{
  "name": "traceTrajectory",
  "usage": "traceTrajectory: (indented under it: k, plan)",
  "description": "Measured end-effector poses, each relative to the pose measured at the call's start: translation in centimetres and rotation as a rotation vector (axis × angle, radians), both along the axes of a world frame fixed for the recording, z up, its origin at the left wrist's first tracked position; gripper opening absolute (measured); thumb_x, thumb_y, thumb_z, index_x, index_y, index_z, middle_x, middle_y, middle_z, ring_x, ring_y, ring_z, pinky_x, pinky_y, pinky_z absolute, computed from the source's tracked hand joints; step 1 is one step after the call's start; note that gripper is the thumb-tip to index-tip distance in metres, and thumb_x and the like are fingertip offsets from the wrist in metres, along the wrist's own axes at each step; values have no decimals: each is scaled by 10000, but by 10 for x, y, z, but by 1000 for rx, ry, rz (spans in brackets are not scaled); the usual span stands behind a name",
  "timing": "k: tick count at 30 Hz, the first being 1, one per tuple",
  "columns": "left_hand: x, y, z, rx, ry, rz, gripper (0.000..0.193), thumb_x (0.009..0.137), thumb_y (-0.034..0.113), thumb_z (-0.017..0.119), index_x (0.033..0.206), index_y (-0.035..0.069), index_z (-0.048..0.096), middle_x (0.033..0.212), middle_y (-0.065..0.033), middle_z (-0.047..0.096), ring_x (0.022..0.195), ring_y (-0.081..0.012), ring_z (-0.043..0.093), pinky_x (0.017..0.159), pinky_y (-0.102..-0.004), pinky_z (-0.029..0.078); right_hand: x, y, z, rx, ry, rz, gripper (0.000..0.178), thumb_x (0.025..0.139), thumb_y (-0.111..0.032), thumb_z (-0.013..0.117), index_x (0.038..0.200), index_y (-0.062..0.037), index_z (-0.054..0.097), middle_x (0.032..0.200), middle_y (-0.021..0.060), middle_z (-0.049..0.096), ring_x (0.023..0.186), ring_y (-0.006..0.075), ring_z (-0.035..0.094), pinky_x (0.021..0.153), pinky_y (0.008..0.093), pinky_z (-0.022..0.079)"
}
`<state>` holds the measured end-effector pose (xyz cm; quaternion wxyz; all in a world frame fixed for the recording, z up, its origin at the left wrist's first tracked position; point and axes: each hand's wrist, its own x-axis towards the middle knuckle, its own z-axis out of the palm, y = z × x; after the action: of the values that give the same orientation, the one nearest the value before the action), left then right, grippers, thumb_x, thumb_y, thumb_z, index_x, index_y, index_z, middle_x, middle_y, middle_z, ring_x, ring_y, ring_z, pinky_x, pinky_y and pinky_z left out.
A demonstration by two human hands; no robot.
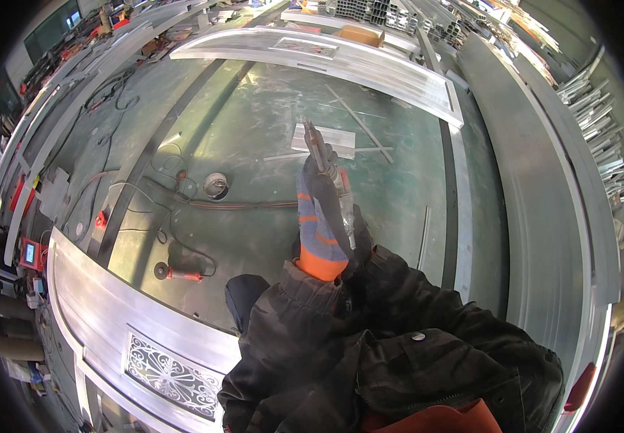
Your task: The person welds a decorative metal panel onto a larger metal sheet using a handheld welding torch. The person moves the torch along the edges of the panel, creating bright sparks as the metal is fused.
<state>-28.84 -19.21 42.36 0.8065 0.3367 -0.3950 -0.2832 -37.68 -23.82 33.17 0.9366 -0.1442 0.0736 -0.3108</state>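
My left hand [320,220], in a blue-grey glove with orange stripes, a dark palm and an orange cuff, is raised in front of me. Its fingers close around a silver metal tool with a narrow tip [313,137] that points away from me; the exact kind does not show. Just right of that glove is a shiny metal body [346,206], perhaps part of the same tool. Close against it sits my right hand [362,234] in a dark glove, its fingers mostly hidden. Beyond the tip, a flat silver plate [334,138] and thin metal strips [359,123] lie on the green floor.
A red angle grinder [178,273], a round tin [215,185] and looping cables [240,206] lie on the floor to the left. Long metal panels stand at the far side [355,61], right [543,195] and near left [103,289]. Dark beams [160,137] cross the floor.
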Motion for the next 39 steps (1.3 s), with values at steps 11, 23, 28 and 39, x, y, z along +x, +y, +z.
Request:
traceTrajectory:
  k: [11,23,28,39]
  plan:
    - [-1,6,23,98,-478,316,331,1019,93,525,1333,-3,480,1204,-85,536,1073,-155,520,947,-295,445,-12,-9,-23,-94,57,-26,518,1053,-468,459,1364,-57,506,1227,132,650,1070,250,663,946,391,554]
    - [-2,-3,3,93,-91,152,335,1027,133,533,1338,15,495,1276,-68,556,1137,-144,514,994,-314,439,-2,16,17,-216,60,-59,558,1062,-434,441,1506,-103,377,1405,85,558,1257,244,556,1102,420,432]
    - [-2,-3,8,190,-126,206,375,1001,132,568,1349,17,489,1292,-69,551,1158,-170,510,1015,-350,435,0,18,22,-133,-185,62,528,1067,-403,451,1508,-124,368,1415,70,543,1247,222,554,1091,402,435]
    - [110,134,-53,374,-17,509,593,1036,428,390,1511,73,402,1518,-96,457,1407,-254,410,1141,-419,292,29,36,60,-498,-39,170,541,960,-414,577,1342,-39,496,988,84,598,872,217,601,773,372,498]
